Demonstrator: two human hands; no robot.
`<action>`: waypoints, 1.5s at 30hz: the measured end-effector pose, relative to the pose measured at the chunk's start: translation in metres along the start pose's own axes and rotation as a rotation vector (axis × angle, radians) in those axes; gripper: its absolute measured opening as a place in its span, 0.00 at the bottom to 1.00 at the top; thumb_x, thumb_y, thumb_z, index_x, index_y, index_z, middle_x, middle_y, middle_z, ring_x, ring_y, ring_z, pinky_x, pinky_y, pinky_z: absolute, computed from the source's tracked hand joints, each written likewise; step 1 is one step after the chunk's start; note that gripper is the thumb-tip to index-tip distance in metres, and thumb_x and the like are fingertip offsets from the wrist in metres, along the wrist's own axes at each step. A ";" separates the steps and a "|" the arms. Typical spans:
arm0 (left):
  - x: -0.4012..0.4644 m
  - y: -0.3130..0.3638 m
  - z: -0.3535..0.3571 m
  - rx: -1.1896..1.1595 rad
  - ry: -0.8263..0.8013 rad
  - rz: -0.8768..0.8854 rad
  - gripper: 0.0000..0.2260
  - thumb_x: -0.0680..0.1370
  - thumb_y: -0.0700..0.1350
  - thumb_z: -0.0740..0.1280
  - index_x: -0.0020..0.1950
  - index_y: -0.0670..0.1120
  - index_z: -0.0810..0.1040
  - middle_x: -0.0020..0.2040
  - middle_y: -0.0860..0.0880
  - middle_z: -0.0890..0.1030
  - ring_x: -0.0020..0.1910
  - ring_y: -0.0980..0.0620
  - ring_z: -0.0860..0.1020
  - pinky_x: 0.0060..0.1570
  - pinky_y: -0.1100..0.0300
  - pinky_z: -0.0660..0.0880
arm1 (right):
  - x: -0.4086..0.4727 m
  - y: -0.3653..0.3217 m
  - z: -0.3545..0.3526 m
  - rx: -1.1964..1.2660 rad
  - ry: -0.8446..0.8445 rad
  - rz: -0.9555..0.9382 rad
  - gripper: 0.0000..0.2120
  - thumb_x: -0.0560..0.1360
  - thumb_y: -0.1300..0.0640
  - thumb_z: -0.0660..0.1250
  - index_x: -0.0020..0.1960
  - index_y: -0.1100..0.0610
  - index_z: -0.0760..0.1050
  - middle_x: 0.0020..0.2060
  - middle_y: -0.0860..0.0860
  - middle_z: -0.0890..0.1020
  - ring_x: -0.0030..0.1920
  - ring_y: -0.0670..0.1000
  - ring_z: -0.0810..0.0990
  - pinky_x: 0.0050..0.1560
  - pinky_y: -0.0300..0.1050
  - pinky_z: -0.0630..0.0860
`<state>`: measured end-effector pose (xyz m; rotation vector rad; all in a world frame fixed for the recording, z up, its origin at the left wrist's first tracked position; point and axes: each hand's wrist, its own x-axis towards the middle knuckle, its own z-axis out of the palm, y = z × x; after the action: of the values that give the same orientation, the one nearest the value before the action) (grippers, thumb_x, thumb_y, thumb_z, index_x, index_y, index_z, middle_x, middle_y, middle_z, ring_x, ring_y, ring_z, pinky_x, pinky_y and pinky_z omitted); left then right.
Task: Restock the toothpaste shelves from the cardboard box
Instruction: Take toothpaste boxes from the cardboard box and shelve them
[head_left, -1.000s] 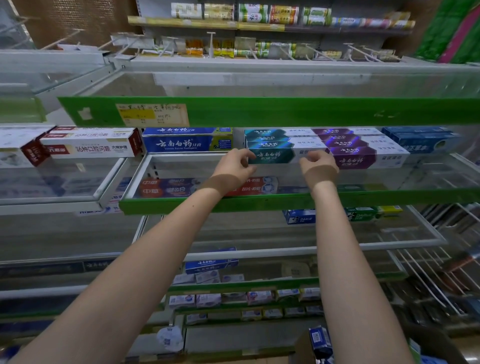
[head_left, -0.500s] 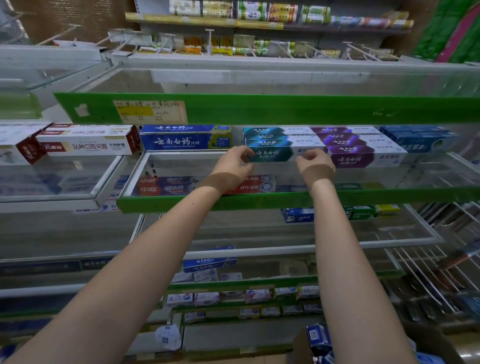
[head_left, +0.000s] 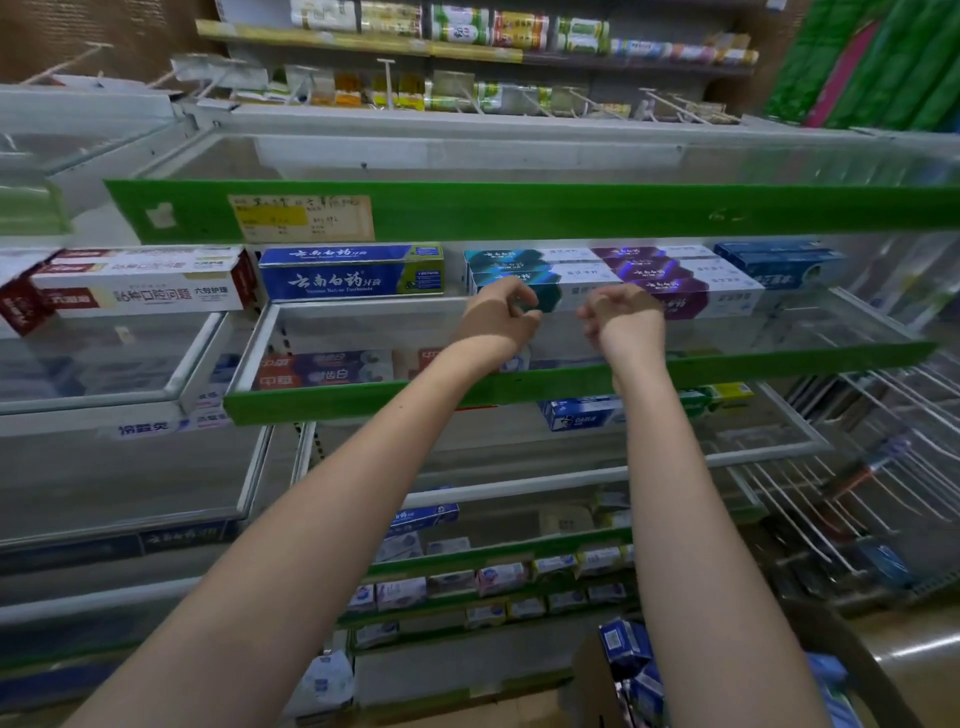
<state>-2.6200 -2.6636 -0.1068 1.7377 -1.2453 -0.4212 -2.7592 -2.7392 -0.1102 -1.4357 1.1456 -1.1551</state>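
A teal-and-white toothpaste box (head_left: 569, 289) lies at the front of a stack on the glass shelf (head_left: 363, 332) with the green front rail. My left hand (head_left: 498, 318) hovers just in front of its teal end, fingers loosely curled and holding nothing. My right hand (head_left: 626, 318) is a little to the right, also loosely curled, blurred and empty. At the bottom right stands the cardboard box (head_left: 589, 686), with blue toothpaste packs (head_left: 626, 644) inside.
Purple boxes (head_left: 680, 293) sit right of the teal stack, and a blue box (head_left: 353, 275) and white-red boxes (head_left: 140, 291) left of it. A green rail (head_left: 519, 208) overhangs this shelf. Lower shelves hold more boxes. Wire hooks (head_left: 857, 467) jut out at right.
Both hands have let go of the teal box's front edge, drawn back slightly and come closer together. The box stays on the stack.
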 end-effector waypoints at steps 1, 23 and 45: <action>-0.002 0.003 0.004 -0.013 0.008 0.001 0.04 0.79 0.41 0.68 0.50 0.51 0.77 0.43 0.49 0.82 0.39 0.52 0.80 0.40 0.60 0.77 | -0.008 0.000 -0.002 0.062 0.018 0.000 0.04 0.80 0.63 0.64 0.51 0.59 0.78 0.38 0.52 0.84 0.33 0.47 0.79 0.34 0.41 0.75; -0.128 -0.064 0.140 0.040 -0.469 0.197 0.05 0.77 0.44 0.68 0.41 0.47 0.79 0.33 0.52 0.80 0.36 0.52 0.78 0.39 0.53 0.75 | -0.155 0.185 -0.061 -0.036 0.422 0.364 0.14 0.76 0.51 0.67 0.33 0.52 0.76 0.26 0.47 0.76 0.31 0.51 0.74 0.39 0.49 0.68; -0.138 -0.100 0.322 0.326 -0.983 0.058 0.07 0.79 0.39 0.66 0.56 0.42 0.79 0.47 0.49 0.79 0.47 0.49 0.77 0.48 0.59 0.71 | -0.155 0.373 -0.179 0.121 0.636 0.932 0.06 0.80 0.59 0.65 0.45 0.54 0.77 0.46 0.56 0.85 0.50 0.59 0.84 0.57 0.59 0.80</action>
<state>-2.8522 -2.6923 -0.3859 1.7916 -2.1315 -1.1794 -2.9944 -2.6529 -0.4746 -0.2872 1.8561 -0.9547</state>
